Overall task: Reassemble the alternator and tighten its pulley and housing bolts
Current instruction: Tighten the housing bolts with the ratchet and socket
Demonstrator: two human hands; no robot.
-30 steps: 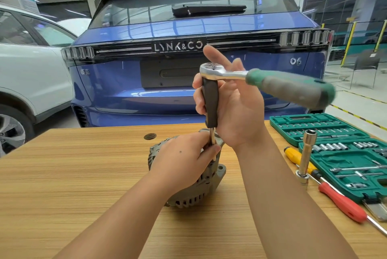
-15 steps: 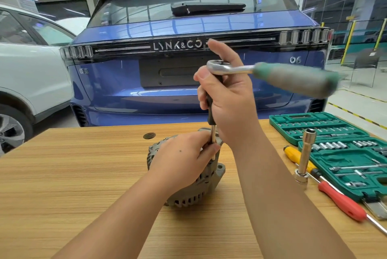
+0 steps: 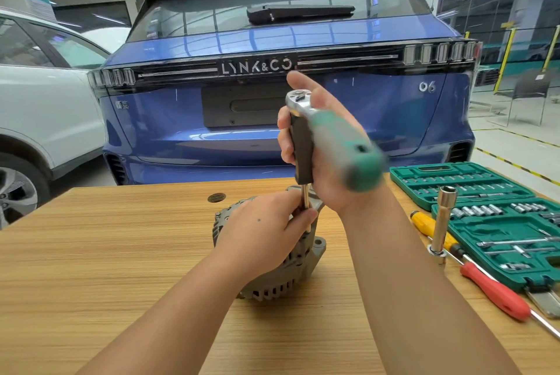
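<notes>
A grey finned alternator (image 3: 281,280) stands on the wooden table (image 3: 91,268). My left hand (image 3: 263,232) lies over its top and pinches the thin metal shaft (image 3: 305,199) of a driver that runs down into the housing. My right hand (image 3: 321,156) grips the driver's black handle (image 3: 301,147) upright above the alternator. A ratchet with a chrome head (image 3: 298,100) sits on top of that handle; its green grip (image 3: 348,153) points toward me and to the right, blurred. The bolt under the driver is hidden by my left hand.
An open green socket set (image 3: 491,211) lies at the right of the table. Beside it stand a tall chrome socket (image 3: 441,223) and lie a yellow-handled (image 3: 424,223) and a red-handled screwdriver (image 3: 494,293). A blue car (image 3: 272,41) is parked just behind the table, a white car (image 3: 45,102) at the left.
The ratchet's green grip has swung from pointing right to pointing toward me. My left hand has stayed on the alternator and the shaft.
</notes>
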